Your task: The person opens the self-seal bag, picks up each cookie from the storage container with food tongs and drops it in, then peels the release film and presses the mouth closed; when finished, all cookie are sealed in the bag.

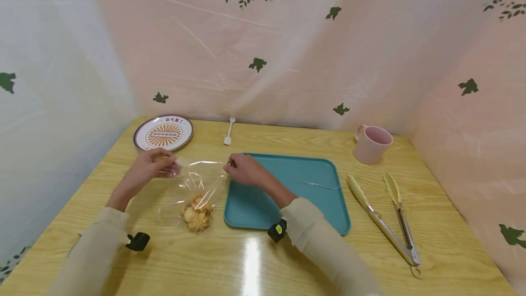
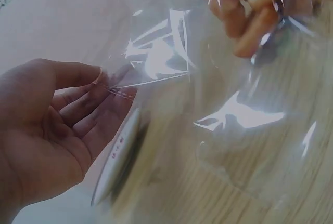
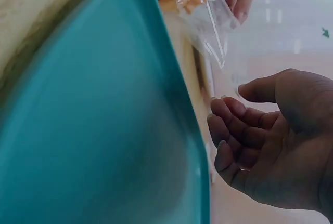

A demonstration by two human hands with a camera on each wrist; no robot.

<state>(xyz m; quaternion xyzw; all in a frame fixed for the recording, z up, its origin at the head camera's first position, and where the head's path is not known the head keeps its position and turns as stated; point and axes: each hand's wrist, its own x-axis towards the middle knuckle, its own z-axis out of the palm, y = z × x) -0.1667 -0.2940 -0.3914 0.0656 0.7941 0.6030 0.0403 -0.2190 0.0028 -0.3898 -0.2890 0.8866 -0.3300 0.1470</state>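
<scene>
A clear plastic bag (image 1: pixel 200 175) with golden-brown snack pieces (image 1: pixel 197 214) at its bottom stretches between both hands. At its upper left edge, my left hand (image 1: pixel 158 162) pinches the film between thumb and fingers. My right hand (image 1: pixel 245 169) holds the opposite upper corner with thumb and forefinger, over the left rim of the teal tray (image 1: pixel 287 228). In the left wrist view the left thumb lies against the film, the other fingers spread behind it. The right wrist view shows the right hand (image 3: pixel 270 135) with its fingers curled near the thumb tip.
A patterned plate (image 1: pixel 164 134) stands at the back left, and a small white spatula-like utensil (image 1: pixel 230 131) lies behind the tray. On the right are a pink mug (image 1: pixel 371 145) and spread metal tongs (image 1: pixel 390 232) with yellowish tips. A thin clear strip (image 1: pixel 316 184) lies on the tray.
</scene>
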